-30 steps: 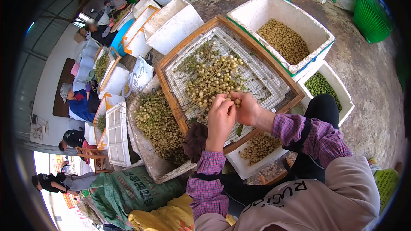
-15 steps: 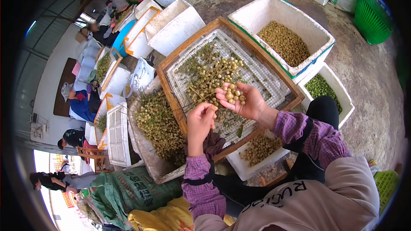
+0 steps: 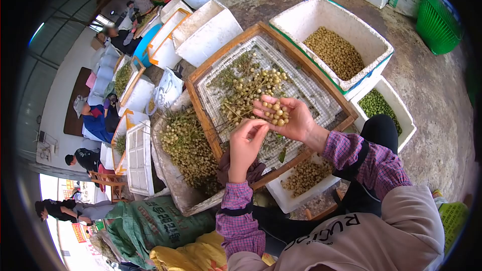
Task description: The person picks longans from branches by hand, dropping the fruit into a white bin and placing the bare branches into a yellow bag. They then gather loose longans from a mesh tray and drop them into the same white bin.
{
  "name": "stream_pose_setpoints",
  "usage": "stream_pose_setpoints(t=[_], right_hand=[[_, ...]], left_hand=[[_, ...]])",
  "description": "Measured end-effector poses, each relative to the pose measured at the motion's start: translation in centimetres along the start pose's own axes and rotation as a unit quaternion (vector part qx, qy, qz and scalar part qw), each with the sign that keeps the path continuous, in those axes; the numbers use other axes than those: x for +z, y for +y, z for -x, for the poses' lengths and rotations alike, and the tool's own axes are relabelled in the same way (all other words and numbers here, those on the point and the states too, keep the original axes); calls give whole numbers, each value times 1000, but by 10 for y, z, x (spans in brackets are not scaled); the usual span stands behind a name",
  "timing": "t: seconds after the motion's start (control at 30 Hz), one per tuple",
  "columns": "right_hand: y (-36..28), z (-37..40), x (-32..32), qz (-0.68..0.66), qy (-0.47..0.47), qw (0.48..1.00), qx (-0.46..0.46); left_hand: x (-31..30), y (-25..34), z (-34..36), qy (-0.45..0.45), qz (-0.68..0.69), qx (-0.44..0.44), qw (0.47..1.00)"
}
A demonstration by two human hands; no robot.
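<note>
My right hand point(image 3: 290, 119), palm up, holds several round yellowish fruits point(image 3: 277, 112) over a wood-framed mesh screen point(image 3: 315, 74). Beside it, my left hand point(image 3: 247, 145) has its thumb and fingers pinched together, close to the right fingertips; whatever lies between them is too small to name. Stems with more fruits point(image 3: 261, 81) lie on the mesh beyond my hands. Left of the screen, a foam box is heaped with fruit bunches point(image 3: 187, 153). A white tray of loose fruits point(image 3: 305, 176) sits under the screen's near edge.
A deep foam box point(image 3: 371, 60) of yellowish fruits stands at the right, with a box of green fruits point(image 3: 375, 105) below it. Green sacks point(image 3: 155, 223) lie at lower left. A green basket point(image 3: 438, 25) stands far right. Several people are at the left, among foam boxes.
My left hand has moved slightly right, nearer the right hand, and its pinch has turned toward the right fingers. My right hand still cups the fruits.
</note>
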State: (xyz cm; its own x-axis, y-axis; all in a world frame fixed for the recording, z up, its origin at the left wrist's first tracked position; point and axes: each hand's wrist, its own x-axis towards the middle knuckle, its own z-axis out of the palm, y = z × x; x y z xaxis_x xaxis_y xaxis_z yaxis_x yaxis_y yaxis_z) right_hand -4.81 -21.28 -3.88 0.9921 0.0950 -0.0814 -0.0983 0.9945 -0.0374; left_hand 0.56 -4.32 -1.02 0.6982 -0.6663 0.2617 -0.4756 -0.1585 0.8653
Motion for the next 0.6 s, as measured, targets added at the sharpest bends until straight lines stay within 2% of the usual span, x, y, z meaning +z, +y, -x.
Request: stream_pose_setpoints(t=[0.1, 0.13, 0.33, 0.43, 0.47, 0.57, 0.6], right_hand=[[3, 3, 4, 10, 41, 999, 9], [3, 2, 4, 23, 46, 999, 9], [8, 2, -3, 43, 106, 993, 34], [8, 2, -6, 131, 131, 979, 85], [9, 4, -6, 137, 145, 975, 93], [5, -2, -18, 88, 143, 982, 88], [-2, 1, 3, 75, 177, 981, 34]], left_hand=[[19, 32, -1, -39, -67, 17, 997], [22, 25, -1, -45, -84, 28, 995], [25, 2, 1, 19, -8, -41, 999], [12, 4, -5, 45, -61, -13, 997], [7, 8, -4, 15, -115, -6, 993], [1, 6, -2, 81, -39, -10, 996], [-6, 5, -1, 95, -2, -75, 993]])
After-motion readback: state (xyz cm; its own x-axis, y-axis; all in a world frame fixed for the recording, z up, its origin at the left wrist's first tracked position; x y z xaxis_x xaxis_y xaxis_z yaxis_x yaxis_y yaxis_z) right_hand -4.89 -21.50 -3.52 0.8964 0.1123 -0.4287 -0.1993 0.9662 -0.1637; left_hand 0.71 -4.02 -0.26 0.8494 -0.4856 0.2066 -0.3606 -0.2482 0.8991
